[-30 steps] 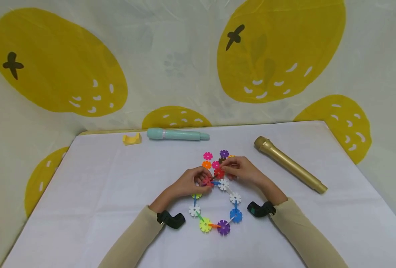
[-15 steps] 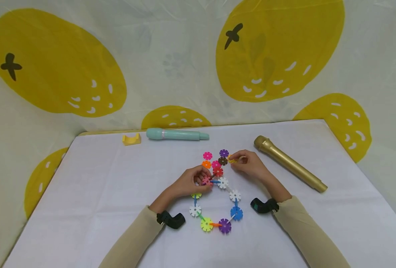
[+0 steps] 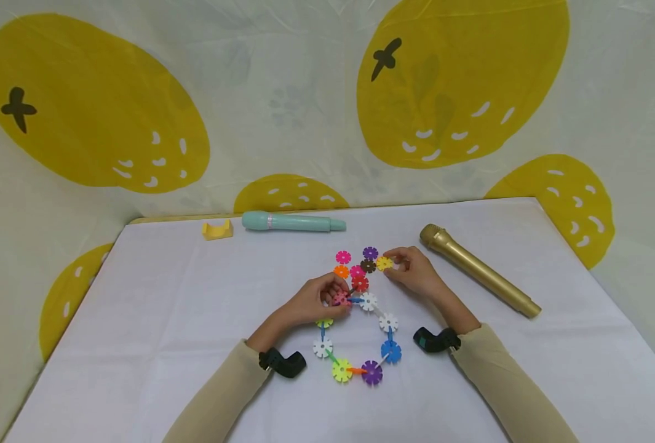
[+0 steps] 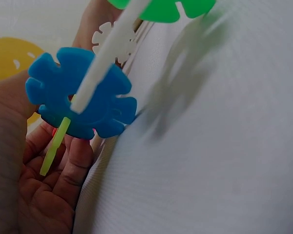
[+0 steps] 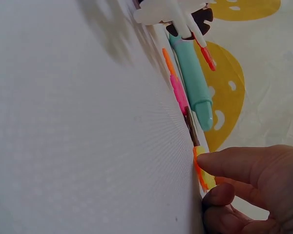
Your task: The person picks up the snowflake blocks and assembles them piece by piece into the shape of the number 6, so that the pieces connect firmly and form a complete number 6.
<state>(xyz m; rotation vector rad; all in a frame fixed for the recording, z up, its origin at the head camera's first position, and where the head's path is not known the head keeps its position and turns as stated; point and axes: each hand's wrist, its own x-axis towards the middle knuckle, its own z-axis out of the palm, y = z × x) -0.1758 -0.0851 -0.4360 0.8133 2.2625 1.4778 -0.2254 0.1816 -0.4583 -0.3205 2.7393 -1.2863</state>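
Observation:
My left hand (image 3: 321, 299) pinches a pink notched plastic disc (image 3: 341, 299), part of a ring of snowflake discs joined edge to edge. A dark disc set on edge links it towards a red disc (image 3: 360, 283). In the left wrist view a blue disc (image 4: 107, 87) with a yellow-green disc (image 4: 55, 148) slotted into it stands in front of my curled fingers. Above the ring, my right hand (image 3: 414, 269) has its fingertips at the edge of a yellow disc (image 3: 384, 263); the right wrist view shows orange (image 5: 197, 165) alongside the yellow, under a fingertip.
Loose discs lie beyond the ring: brown (image 3: 368, 266), purple (image 3: 370, 253), orange (image 3: 341, 271) and pink (image 3: 343, 257). A teal microphone (image 3: 294, 222) and a yellow bracket (image 3: 218, 230) lie at the back edge. To the right rests a gold microphone (image 3: 479, 271).
My right hand has left the red disc and moved up and right to the yellow disc, which was tilted and now lies flatter. The left hand keeps its hold on the ring.

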